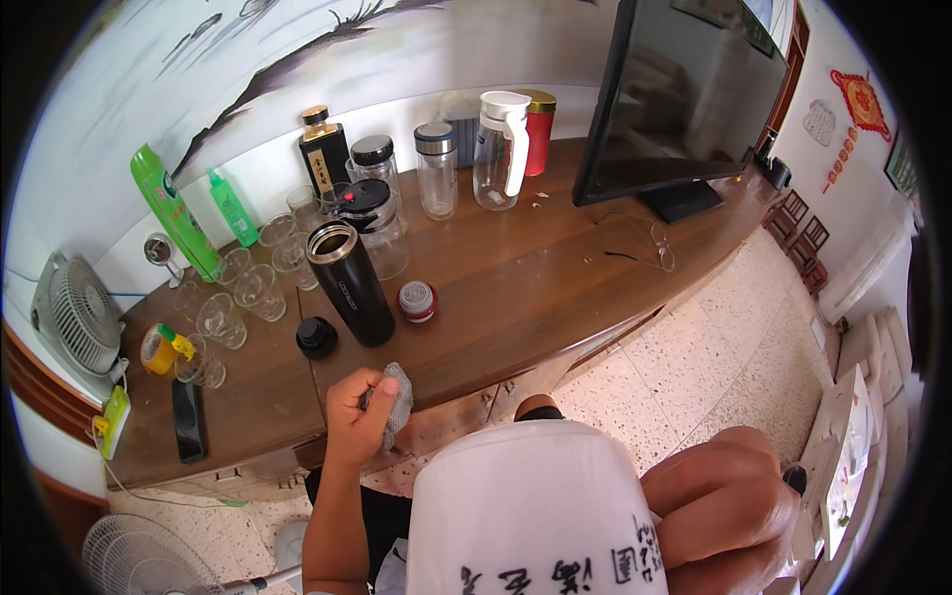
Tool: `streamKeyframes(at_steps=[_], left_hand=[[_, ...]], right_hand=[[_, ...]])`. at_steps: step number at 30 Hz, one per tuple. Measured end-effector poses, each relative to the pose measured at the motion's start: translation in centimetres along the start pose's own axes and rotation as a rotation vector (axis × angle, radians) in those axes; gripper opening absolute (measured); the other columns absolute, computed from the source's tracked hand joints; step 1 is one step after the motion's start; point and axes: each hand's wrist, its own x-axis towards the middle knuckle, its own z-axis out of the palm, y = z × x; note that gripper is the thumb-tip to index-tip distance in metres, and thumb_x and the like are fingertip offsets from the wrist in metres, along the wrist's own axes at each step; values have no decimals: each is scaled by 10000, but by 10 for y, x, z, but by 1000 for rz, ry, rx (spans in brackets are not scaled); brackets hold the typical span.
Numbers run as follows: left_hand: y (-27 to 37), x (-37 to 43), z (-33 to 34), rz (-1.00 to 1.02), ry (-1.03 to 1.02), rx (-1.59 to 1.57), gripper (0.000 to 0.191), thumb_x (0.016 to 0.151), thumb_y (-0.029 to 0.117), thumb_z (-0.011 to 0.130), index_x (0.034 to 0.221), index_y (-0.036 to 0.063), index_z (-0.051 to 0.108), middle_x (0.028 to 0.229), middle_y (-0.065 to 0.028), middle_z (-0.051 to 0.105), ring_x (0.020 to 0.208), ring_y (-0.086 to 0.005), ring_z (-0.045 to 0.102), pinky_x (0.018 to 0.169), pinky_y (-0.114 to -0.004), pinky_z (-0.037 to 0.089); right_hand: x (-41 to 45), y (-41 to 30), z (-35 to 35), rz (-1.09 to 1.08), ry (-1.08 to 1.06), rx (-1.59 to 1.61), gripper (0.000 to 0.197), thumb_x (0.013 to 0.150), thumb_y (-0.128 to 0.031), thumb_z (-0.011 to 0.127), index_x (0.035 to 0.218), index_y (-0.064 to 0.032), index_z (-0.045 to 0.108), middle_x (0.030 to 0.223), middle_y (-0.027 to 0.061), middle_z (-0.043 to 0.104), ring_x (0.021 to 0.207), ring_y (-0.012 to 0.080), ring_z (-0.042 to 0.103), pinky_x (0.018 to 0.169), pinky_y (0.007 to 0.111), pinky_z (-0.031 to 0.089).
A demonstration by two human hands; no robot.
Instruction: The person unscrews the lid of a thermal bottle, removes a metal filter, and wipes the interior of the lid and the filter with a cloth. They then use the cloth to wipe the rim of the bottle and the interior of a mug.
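My left hand point(364, 416) is closed around a crumpled grey cloth point(399, 405) at the table's front edge. Very near the camera, my right hand point(718, 491) has its fingers bent against the side of a white cup-like vessel point(520, 506) that bears dark writing; its grip is partly hidden. On the table past my left hand stands an open black insulated bottle point(353, 290), upright and without a lid. A black cap point(317, 338) lies left of its base, and a round red and grey lid or strainer point(417, 301) lies to its right.
Glass tumblers point(260, 292), a glass teapot point(383, 238), a glass bottle point(436, 175) and a white-handled pitcher point(500, 156) stand behind. Left are a phone point(189, 421), spray can point(175, 212) and fan point(80, 316). Eyeglasses point(662, 249) lie near the monitor point(677, 97). A floor fan point(149, 558) stands lower left.
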Motion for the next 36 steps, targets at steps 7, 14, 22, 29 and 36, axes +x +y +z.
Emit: streamKeyframes(at_steps=[7, 14, 22, 29, 36], left_hand=[[1, 1, -1, 12, 9, 5, 268, 994, 165, 682, 795, 1, 611, 673, 17, 571, 627, -38, 480, 536, -235, 385], [1, 4, -4, 75, -24, 46, 267, 990, 164, 683, 788, 3, 611, 674, 10, 572, 621, -41, 483, 526, -237, 386], [16, 6, -3, 121, -24, 152, 265, 979, 155, 689, 782, 0, 605, 666, -1, 563, 628, -53, 470, 544, -251, 381], [12, 13, 1, 118, -69, 60, 275, 974, 159, 694, 770, 1, 600, 654, -7, 556, 618, -59, 466, 540, -256, 377], [11, 8, -4, 72, -37, 81, 294, 957, 155, 706, 739, 11, 572, 650, -20, 545, 604, -78, 458, 539, -271, 366]], right_hand=[[9, -5, 0, -4, -44, -31, 315, 781, -170, 811, 671, -24, 554, 819, 152, 567, 546, 231, 545, 433, 298, 470], [13, -9, 13, -16, 61, -161, 337, 810, -171, 795, 662, -33, 526, 816, 147, 555, 531, 214, 536, 432, 294, 481], [20, -15, 8, -4, -9, -194, 337, 819, -203, 795, 679, -19, 550, 824, 142, 556, 556, 231, 553, 462, 314, 507], [27, -19, 2, -11, -25, -271, 328, 825, -200, 791, 677, -28, 553, 829, 138, 559, 586, 243, 576, 502, 328, 536], [25, 12, -4, -52, 4, -212, 334, 825, -175, 788, 677, -19, 533, 841, 146, 552, 553, 234, 548, 459, 327, 497]])
